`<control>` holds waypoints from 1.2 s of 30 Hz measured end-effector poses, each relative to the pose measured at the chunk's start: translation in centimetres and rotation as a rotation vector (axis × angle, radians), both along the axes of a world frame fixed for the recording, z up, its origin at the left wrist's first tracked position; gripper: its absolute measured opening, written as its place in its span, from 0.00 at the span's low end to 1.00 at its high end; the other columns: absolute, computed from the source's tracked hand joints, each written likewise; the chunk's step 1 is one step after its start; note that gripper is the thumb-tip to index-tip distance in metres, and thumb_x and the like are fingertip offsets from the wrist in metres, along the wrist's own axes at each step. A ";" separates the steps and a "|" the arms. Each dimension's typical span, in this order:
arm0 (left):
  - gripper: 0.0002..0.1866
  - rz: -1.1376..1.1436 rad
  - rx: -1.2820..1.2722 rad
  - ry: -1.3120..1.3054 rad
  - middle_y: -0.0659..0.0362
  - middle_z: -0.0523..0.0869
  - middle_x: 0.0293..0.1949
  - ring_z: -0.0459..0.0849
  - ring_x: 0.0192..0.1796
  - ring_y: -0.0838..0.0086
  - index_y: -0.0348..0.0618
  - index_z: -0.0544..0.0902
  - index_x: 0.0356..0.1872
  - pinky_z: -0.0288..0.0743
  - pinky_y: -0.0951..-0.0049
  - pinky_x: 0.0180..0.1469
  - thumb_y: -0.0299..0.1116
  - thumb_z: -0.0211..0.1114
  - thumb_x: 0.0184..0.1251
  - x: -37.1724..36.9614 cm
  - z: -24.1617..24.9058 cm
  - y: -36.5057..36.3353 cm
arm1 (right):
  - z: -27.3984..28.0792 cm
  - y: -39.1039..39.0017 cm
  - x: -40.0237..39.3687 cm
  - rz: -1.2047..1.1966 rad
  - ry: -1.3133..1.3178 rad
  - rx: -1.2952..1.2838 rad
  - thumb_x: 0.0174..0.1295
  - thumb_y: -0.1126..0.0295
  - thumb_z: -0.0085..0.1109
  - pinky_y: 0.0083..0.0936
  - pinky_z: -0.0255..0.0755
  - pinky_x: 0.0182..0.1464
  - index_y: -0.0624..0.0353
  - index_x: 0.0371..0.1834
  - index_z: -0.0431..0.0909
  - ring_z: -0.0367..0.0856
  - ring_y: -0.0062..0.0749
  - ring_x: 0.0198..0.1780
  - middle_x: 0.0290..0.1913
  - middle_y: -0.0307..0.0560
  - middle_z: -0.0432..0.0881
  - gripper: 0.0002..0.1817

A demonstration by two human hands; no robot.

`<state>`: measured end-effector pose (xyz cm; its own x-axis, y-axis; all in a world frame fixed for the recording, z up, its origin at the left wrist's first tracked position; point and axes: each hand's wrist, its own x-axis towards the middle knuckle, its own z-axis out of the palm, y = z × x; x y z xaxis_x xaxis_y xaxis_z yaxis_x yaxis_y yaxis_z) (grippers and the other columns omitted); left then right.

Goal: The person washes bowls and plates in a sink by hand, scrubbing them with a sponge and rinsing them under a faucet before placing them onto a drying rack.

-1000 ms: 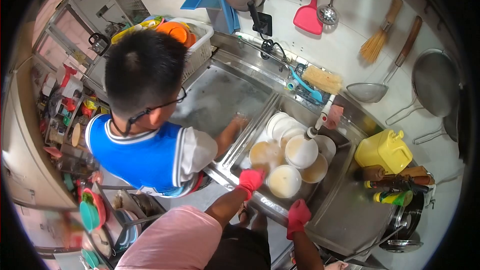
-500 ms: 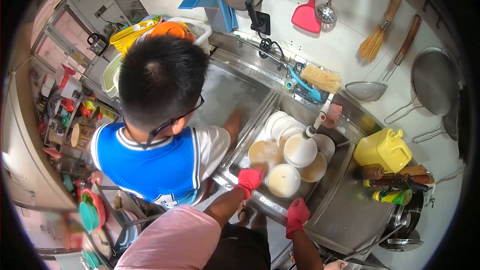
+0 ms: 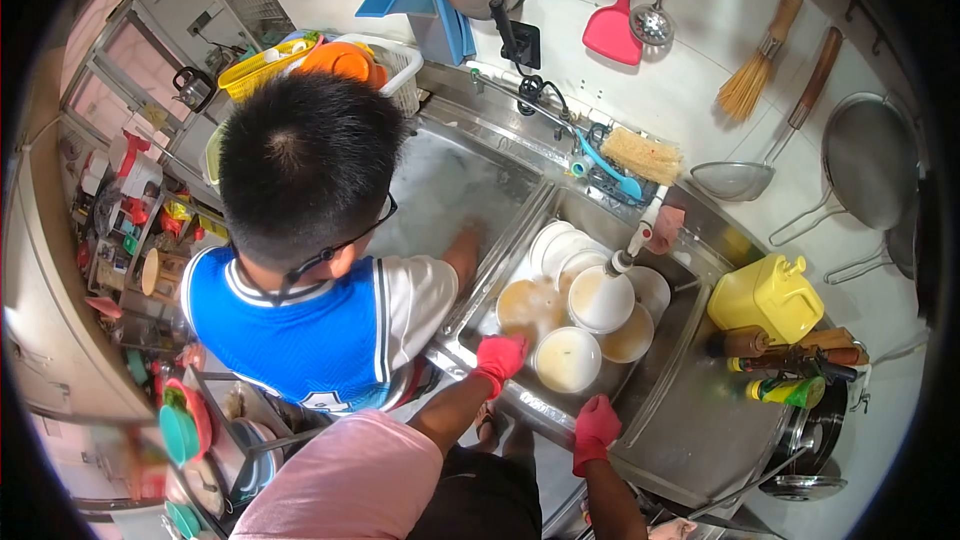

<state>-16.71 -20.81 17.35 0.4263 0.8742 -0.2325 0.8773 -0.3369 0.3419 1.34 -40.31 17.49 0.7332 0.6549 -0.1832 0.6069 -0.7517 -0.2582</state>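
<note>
My left hand (image 3: 500,358), in a pinkish-red glove, rests closed on the front rim of the sink (image 3: 545,418), close beside a bowl of cloudy liquid (image 3: 565,360). Farther right along the same rim, my right hand (image 3: 597,425), gloved alike, is closed on the edge with its fingers curled. Several white bowls (image 3: 601,300) stand in the basin, some stacked and some full of cloudy, brownish water. Over them hangs the faucet (image 3: 622,258); a pale fill in the bowl below it could be water.
A person in a blue vest (image 3: 290,330) stands at my left, one hand in the sudsy left basin (image 3: 440,180). A yellow jug (image 3: 765,300) and brushes stand right. A blue-handled brush (image 3: 610,170) lies behind the faucet. Strainers (image 3: 868,152) and a red spatula (image 3: 615,32) hang on the wall.
The other person's head and upper body have shifted slightly left, showing more of the left basin. My hands and the bowls have stayed in place.
</note>
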 end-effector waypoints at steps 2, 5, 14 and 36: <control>0.17 -0.003 0.001 -0.001 0.49 0.89 0.33 0.87 0.37 0.47 0.49 0.83 0.36 0.76 0.47 0.46 0.49 0.52 0.74 0.0 -0.1 0.0 | 0.3 0.1 -0.1 -0.002 -0.001 -0.006 0.70 0.55 0.49 0.55 0.77 0.39 0.51 0.34 0.79 0.85 0.60 0.36 0.33 0.55 0.86 0.14; 0.17 -0.009 0.003 -0.007 0.49 0.89 0.32 0.87 0.37 0.48 0.49 0.83 0.36 0.76 0.47 0.46 0.48 0.52 0.74 -0.1 -0.2 0.0 | 0.4 0.2 0.0 -0.004 0.004 -0.013 0.70 0.55 0.49 0.54 0.77 0.39 0.51 0.35 0.80 0.85 0.60 0.36 0.33 0.55 0.86 0.14; 0.17 -0.022 0.005 -0.001 0.49 0.89 0.32 0.88 0.36 0.49 0.49 0.83 0.36 0.77 0.48 0.45 0.48 0.51 0.75 -0.1 -0.1 0.1 | 0.1 0.1 0.0 -0.006 0.004 -0.015 0.70 0.56 0.50 0.53 0.77 0.40 0.50 0.36 0.81 0.85 0.59 0.37 0.34 0.54 0.87 0.13; 0.17 -0.017 0.048 -0.019 0.50 0.89 0.31 0.87 0.35 0.50 0.49 0.83 0.34 0.77 0.48 0.43 0.47 0.53 0.74 -0.1 0.5 -0.1 | 0.1 0.0 0.1 -0.004 0.022 -0.014 0.70 0.56 0.48 0.55 0.76 0.40 0.51 0.35 0.79 0.84 0.60 0.37 0.34 0.55 0.86 0.14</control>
